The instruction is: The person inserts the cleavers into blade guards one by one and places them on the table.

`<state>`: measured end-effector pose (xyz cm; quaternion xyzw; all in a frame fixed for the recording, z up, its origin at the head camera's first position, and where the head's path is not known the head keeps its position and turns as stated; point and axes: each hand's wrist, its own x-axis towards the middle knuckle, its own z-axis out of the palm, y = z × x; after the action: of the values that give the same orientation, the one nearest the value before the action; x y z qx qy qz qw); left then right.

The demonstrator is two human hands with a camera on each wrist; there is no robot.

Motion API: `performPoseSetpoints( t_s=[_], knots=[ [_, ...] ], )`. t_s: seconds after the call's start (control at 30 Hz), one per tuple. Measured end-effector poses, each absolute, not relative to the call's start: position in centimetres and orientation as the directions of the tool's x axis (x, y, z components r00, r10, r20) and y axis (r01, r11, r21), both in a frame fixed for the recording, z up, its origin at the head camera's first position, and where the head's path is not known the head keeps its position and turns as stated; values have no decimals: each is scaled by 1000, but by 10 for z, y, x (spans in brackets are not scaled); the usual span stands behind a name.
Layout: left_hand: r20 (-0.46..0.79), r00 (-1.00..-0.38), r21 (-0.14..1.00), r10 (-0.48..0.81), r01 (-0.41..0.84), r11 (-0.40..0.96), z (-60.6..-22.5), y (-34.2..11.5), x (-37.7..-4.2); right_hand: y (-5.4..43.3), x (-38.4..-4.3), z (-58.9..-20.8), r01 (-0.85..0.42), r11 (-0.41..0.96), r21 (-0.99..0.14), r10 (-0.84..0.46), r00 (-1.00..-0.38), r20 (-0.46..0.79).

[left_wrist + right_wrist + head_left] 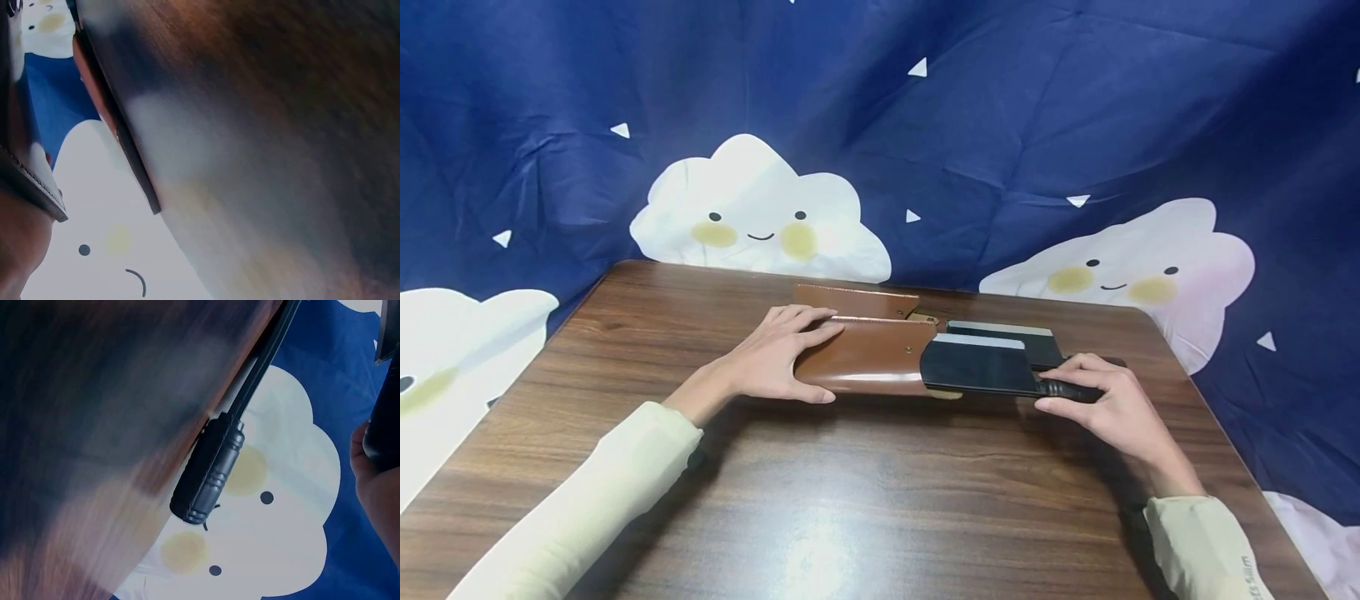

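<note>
My left hand (778, 354) grips the left end of a brown leather sheath (868, 358), thumb along its lower front and fingers over its top edge. The stitched edge of this sheath (37, 187) shows at the left of the left wrist view. At the sheath's right mouth is a cleaver with a black blade (977, 367) and a silver cutting edge turned up. The blade's left end seems to sit just inside the mouth; how deep is hidden. My right hand (1112, 404) holds the cleaver's black handle (1067, 390), which also shows at the right wrist view's edge.
Behind the held pair, a second brown sheath (857, 298) and a second black cleaver (1041, 340) lie on the wooden table (880, 483). That cleaver's ridged handle (209, 469) lies near the table's far edge. A blue cloud-print curtain (955, 125) hangs behind.
</note>
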<state>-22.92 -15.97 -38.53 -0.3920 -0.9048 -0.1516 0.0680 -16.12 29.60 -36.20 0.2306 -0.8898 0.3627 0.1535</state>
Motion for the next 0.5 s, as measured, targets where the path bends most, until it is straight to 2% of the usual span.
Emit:
performPoseSetpoints(
  t_s=[0.17,0.5],
  knots=[
    [247,-674,212,696,738,640,-383,-156,-231,288,-160,-357,-518,607,-602,-293,-851,437],
    [276,-653,203,705,757,621,-388,-148,-234,289,-178,-379,-521,596,-611,-315,-852,419]
  ],
)
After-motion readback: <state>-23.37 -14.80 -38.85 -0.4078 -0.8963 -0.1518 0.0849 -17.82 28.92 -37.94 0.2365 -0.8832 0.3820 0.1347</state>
